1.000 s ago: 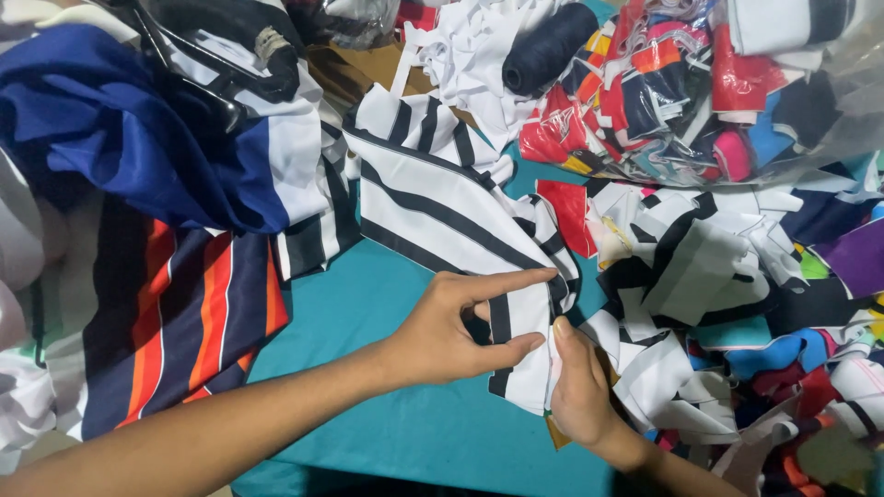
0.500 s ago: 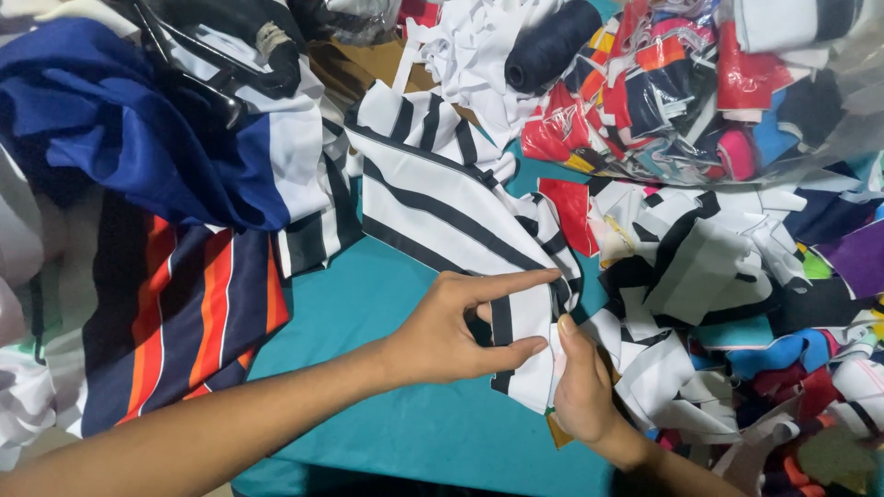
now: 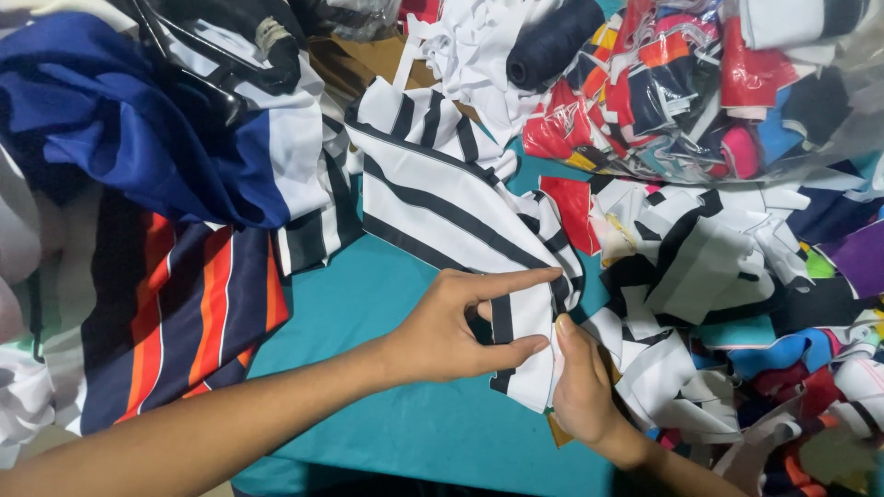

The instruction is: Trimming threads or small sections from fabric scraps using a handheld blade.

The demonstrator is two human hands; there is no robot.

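Observation:
A white cloth piece with black stripes (image 3: pixel 433 198) lies across the teal table (image 3: pixel 368 304), running from the upper middle down to my hands. My left hand (image 3: pixel 456 327) pinches its near end between thumb and outstretched forefinger. My right hand (image 3: pixel 580 391) grips the same end from the right side, thumb up against the edge. Something brown shows under my right hand; I cannot tell what it is.
A heap of blue, white, navy and orange striped garments (image 3: pixel 166 184) fills the left. Black-and-white and coloured fabric scraps (image 3: pixel 718 276) cover the right side. A clear plastic bag of bright scraps (image 3: pixel 700 83) and a dark thread cone (image 3: pixel 548 41) lie at the top.

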